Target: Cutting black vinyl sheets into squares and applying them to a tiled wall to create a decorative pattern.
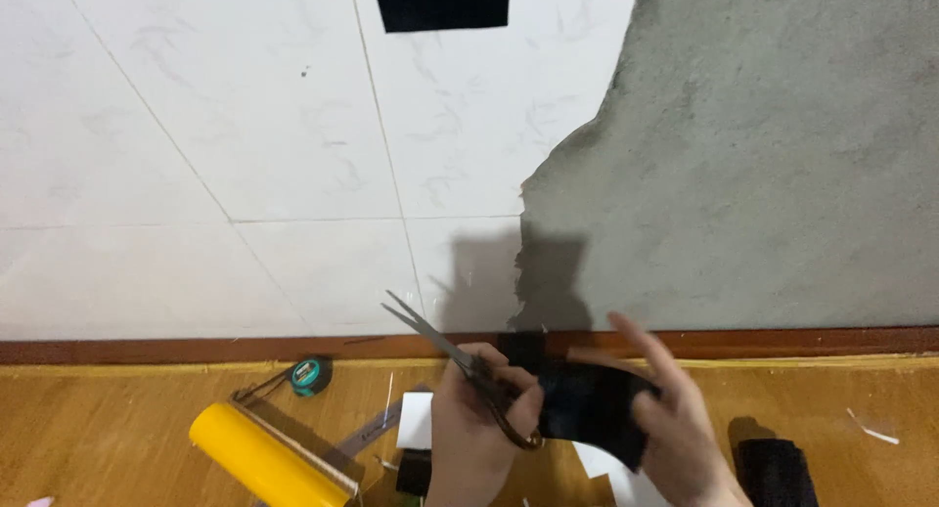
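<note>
Left hand (469, 424) grips open scissors (455, 355), right hand (675, 419) pinches black fabric piece (587, 404) above the wooden bench (117, 419); judgement: keep fabric taut, feed deep into blades, cut steadily.

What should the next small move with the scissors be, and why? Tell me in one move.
Probably bring the scissors down and turn their blades toward the black piece. The left hand holds them by the handles with the blades open, pointing up and left, away from the piece. The right hand holds the piece just beside them, so nothing lies between the blades yet.
</note>
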